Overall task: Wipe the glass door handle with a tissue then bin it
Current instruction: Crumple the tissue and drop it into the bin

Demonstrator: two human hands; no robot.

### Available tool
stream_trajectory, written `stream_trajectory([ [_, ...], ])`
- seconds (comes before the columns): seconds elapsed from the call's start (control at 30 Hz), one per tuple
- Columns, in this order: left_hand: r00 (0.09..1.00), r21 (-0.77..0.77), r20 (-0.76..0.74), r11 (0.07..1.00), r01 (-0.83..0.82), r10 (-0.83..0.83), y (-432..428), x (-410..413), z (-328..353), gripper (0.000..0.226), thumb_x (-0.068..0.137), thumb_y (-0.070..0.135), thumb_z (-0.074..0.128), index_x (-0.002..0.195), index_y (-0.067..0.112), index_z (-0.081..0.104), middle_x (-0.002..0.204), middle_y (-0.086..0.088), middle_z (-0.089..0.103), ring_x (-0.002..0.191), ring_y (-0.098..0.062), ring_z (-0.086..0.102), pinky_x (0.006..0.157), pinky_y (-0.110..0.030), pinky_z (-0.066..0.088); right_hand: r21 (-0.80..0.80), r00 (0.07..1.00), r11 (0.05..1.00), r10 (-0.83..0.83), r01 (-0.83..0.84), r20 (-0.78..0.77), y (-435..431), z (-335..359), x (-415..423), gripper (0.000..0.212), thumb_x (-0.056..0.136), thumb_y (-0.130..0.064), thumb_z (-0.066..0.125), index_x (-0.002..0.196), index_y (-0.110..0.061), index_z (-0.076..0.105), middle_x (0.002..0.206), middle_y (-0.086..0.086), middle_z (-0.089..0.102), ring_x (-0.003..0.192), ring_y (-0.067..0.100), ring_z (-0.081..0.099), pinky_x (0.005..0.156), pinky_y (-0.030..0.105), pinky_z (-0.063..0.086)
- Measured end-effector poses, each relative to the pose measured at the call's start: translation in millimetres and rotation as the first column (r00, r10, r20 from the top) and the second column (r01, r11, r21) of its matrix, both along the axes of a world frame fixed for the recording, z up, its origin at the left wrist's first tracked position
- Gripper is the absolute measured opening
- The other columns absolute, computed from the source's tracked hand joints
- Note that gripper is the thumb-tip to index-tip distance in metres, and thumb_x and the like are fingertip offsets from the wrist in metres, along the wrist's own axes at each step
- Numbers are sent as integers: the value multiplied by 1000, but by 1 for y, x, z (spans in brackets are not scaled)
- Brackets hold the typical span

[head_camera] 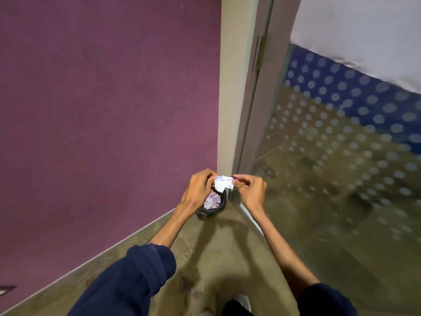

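Above the bin [220,205] in the far corner, left hand [197,188] and right hand [250,188] both pinch the tissue [223,184]

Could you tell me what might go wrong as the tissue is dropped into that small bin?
1. The tissue is stretched between the left hand and right hand, uncrumpled. Released like that, it may drift past the bin, which looks small from up here.
2. The bin already holds crumpled paper near its rim, so another piece could sit on top and roll off.
3. The bin stands in the corner by the glass door; a miss could land by the door's bottom edge.
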State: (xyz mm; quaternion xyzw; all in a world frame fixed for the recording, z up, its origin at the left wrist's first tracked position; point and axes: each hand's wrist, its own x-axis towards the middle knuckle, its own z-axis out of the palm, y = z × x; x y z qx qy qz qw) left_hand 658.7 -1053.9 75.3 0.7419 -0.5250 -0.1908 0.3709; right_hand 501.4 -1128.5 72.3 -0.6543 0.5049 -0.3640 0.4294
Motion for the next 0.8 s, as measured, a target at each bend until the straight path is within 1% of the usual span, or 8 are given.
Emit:
stream_trajectory([
  [0.17, 996, 15, -7, 996, -84, 84, -29, 33, -14, 20, 102, 11, 52, 104, 5, 71, 101, -8, 73, 91, -23, 67, 80, -32, 53, 26, 997, 997, 68, -67, -37, -40, -18, 44, 15, 78, -3, 77, 94, -6, 78, 90, 6, 77, 67, -12, 63, 65, -3, 45],
  [0.33, 986, 57, -33, 985, -161, 163, -64, 63, -47, 22, 103, 11, 51, 110, 5, 72, 107, -10, 71, 95, -26, 68, 88, -37, 56, 120, 990, 984, 134, -127, -49, -82, -46, 77, 15, 81, -6, 74, 95, -7, 78, 85, 2, 76, 62, -20, 61, 62, -3, 44],
  [0.4, 984, 64, -10, 982, -179, 180, -82, 73, -63, 23, 103, 13, 52, 113, 7, 72, 108, -10, 71, 98, -26, 67, 87, -23, 48, 116, 989, 984, 141, -134, -54, -99, -60, 88, 14, 81, -5, 73, 93, -6, 78, 82, 3, 76, 62, -18, 62, 61, -4, 42],
  [0.47, 981, 46, 12, 980, -196, 195, -100, 84, -81, 24, 104, 16, 52, 113, 8, 72, 107, -10, 71, 97, -25, 66, 81, -17, 41, 63, 985, 987, 152, -148, -82, -116, -74, 99, 14, 81, -5, 71, 91, -8, 79, 85, 5, 78, 70, -8, 65, 66, 1, 45],
  [0.57, 972, 74, -17, 969, -235, 236, -123, 94, -112, 22, 103, 17, 53, 110, 9, 73, 107, -8, 71, 94, -27, 68, 84, -30, 53, 61, 972, 984, 173, -166, -157, -134, -101, 112, 17, 85, -6, 67, 94, -12, 79, 92, 8, 78, 84, 15, 72, 82, 21, 54],
  [0.63, 960, 104, -27, 956, -275, 279, -136, 97, -137, 21, 102, 14, 53, 110, 10, 73, 110, -8, 72, 98, -27, 68, 85, -33, 54, 62, 967, 987, 158, -149, -201, -146, -122, 121, 19, 85, -5, 66, 95, -13, 79, 94, 7, 77, 85, 16, 71, 78, 6, 47],
  [0.7, 942, 107, -27, 938, -330, 335, -144, 95, -164, 23, 98, 5, 56, 111, 11, 73, 113, -7, 73, 101, -24, 68, 83, -23, 47, 45, 969, 989, 145, -139, -201, -156, -146, 130, 19, 84, -1, 66, 94, -10, 79, 96, 8, 77, 83, 13, 68, 72, -5, 37],
  [0.8, 894, 112, -71, 894, -434, 443, -151, 95, -207, 24, 97, 4, 57, 113, 12, 74, 114, -7, 74, 100, -22, 68, 79, -9, 37, 48, 974, 991, 129, -122, -186, -166, -187, 143, 16, 84, 1, 67, 94, -5, 78, 99, 9, 76, 87, 14, 68, 79, 3, 41],
])
